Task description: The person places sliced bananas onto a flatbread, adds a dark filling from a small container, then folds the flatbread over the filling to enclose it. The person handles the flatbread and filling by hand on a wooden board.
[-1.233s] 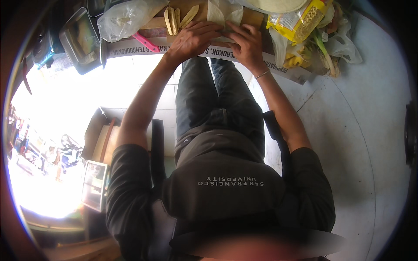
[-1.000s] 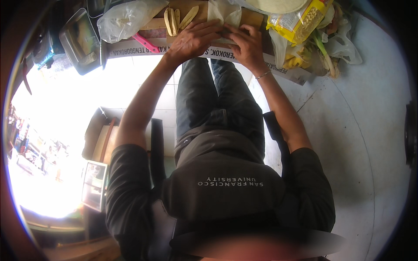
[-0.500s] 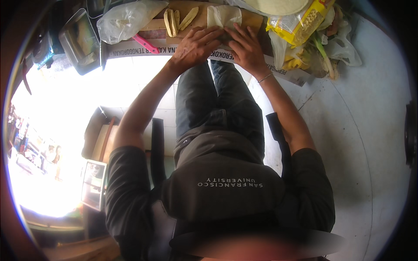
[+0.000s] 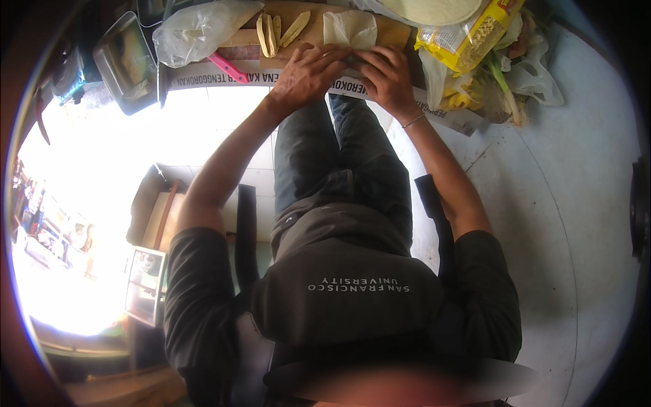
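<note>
A thin, pale wrapper sheet (image 4: 350, 28) lies on a brown board (image 4: 393, 32) at the top middle, its far part flat. My left hand (image 4: 308, 76) and my right hand (image 4: 386, 78) meet at its near edge, fingers curled down onto it. The fingers hide the near part, so whatever is rolled inside cannot be made out. To the left of the sheet lie several long, pale yellow slices (image 4: 269, 37) that look like banana. A knife with a pink handle (image 4: 228, 68) rests near the board's left end, closer to my left hand.
On the left are a clear plastic bag (image 4: 196, 34) and a metal tray (image 4: 127, 64). To the right sit a yellow packet (image 4: 468, 37), green stalks (image 4: 502, 85) and plastic bags. A round pale thing (image 4: 434, 8) stands at the top edge. Printed sheeting (image 4: 196, 76) lies under the board.
The fingers of both hands have curled in and drawn slightly nearer to me along the sheet. More of the flat wrapper shows beyond them. Slices and knife have stayed put.
</note>
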Demonstrator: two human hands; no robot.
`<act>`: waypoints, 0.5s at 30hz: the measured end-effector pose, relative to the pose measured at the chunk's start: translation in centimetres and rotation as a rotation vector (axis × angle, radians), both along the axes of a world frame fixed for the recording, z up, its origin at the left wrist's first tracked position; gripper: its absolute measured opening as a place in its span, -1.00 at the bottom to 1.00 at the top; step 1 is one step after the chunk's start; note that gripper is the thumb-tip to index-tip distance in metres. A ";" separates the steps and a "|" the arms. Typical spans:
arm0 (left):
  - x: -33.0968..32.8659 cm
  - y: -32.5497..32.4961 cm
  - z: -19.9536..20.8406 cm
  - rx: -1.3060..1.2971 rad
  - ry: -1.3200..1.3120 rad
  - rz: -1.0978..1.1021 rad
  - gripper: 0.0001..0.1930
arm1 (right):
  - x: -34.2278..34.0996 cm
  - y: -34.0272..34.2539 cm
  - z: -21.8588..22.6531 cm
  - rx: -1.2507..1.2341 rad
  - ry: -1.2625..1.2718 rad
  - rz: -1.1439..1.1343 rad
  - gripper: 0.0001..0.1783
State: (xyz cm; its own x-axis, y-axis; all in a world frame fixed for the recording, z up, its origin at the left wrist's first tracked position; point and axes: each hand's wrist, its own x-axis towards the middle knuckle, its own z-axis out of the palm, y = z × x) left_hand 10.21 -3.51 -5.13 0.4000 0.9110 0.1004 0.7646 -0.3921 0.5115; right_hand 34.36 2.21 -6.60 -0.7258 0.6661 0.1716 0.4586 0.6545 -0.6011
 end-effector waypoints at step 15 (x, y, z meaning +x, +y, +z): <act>-1.0 1.1 -0.2 -0.138 -0.140 0.054 -0.64 | -0.3 0.9 0.2 -0.004 -0.059 -0.022 -0.46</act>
